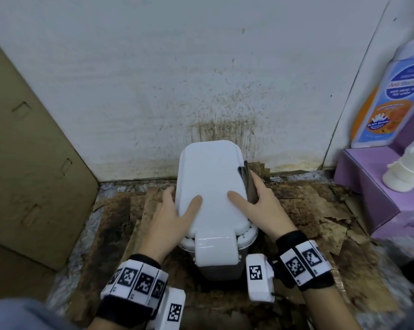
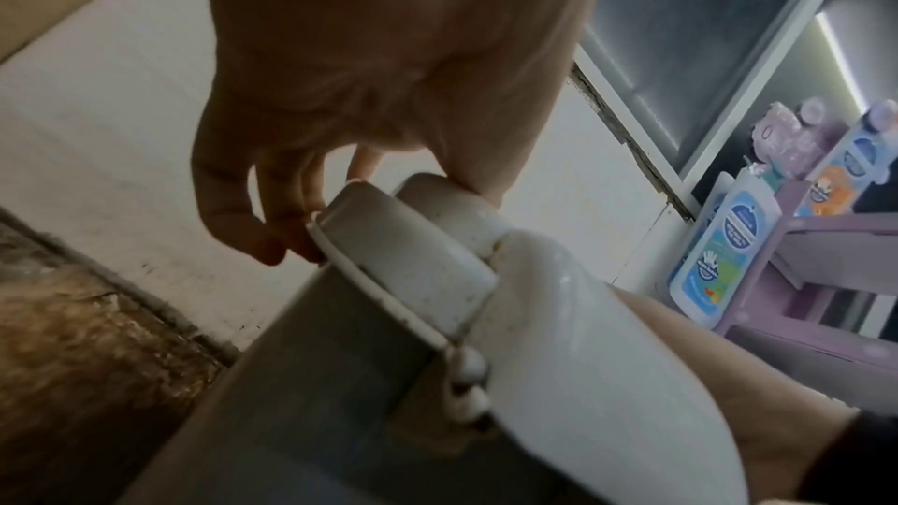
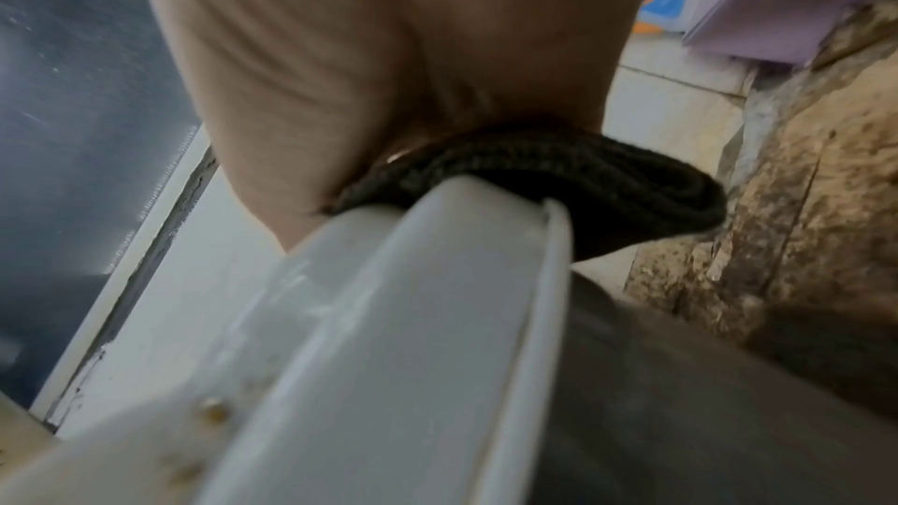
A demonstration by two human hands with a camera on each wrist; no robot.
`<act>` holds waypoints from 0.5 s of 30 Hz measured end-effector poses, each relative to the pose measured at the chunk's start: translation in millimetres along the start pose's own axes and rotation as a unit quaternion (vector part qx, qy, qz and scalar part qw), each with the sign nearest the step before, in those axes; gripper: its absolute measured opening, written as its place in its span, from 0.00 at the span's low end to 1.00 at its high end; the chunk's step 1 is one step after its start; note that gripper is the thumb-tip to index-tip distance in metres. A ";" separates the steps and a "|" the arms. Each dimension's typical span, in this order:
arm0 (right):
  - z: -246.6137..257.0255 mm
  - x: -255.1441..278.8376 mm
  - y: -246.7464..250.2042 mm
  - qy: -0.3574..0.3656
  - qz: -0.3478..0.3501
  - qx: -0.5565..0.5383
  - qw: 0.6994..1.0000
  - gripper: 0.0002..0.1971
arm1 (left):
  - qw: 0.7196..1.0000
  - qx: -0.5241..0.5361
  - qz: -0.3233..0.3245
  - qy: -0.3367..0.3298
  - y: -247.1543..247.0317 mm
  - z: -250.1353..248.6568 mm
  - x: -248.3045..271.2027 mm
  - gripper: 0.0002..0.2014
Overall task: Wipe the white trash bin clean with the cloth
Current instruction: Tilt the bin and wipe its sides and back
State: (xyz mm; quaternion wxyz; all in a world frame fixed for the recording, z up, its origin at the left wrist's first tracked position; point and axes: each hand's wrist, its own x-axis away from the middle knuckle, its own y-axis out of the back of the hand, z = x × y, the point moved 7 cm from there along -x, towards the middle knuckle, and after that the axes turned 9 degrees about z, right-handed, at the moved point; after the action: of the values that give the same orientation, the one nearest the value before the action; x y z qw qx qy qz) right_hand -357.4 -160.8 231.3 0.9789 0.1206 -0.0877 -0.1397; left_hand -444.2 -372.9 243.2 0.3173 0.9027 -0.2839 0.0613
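The white trash bin (image 1: 210,182) stands on the floor against the wall with its lid down. My left hand (image 1: 175,211) grips the lid's left edge, thumb on top and fingers curled over the side. In the left wrist view those fingers (image 2: 272,214) hook at the bin's rim (image 2: 413,256). My right hand (image 1: 256,198) holds a dark cloth (image 1: 248,184) folded against the lid's right edge, thumb lying on the lid. The right wrist view shows the cloth (image 3: 559,175) pressed between my palm (image 3: 364,52) and the bin's rim (image 3: 388,340).
A flattened cardboard box (image 1: 29,163) leans at the left. A purple box (image 1: 367,186) with a hand-wash bottle (image 1: 389,103) stands at the right. The wall (image 1: 225,115) behind the bin is stained brown. Dirty, torn cardboard (image 1: 308,210) covers the floor around the bin.
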 end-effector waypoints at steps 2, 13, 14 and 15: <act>4.1 4.3 4.4 0.002 -0.002 0.005 1.000 0.35 | 1.000 0.013 0.018 -0.007 -3.1 -1.1 1.0 0.38; -5.3 6.9 -8.5 -0.003 -0.083 -0.020 0.996 0.45 | 0.990 0.118 0.049 -0.056 0.0 -5.0 -2.4 0.34; -7.0 8.5 -11.7 -0.008 -0.094 -0.025 0.995 0.46 | 0.990 0.115 0.057 -0.062 2.6 -7.2 -3.3 0.32; -8.6 10.6 -14.9 -0.011 -0.110 -0.030 0.993 0.46 | 0.989 0.109 0.068 -0.070 5.9 -9.9 -4.7 0.30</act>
State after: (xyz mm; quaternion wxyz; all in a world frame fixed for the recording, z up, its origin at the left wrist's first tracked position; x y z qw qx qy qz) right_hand -349.4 -176.0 220.6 0.9598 0.0987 -0.0806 -0.2502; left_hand -450.6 -368.4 252.9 0.1916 0.9127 -0.3573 0.0503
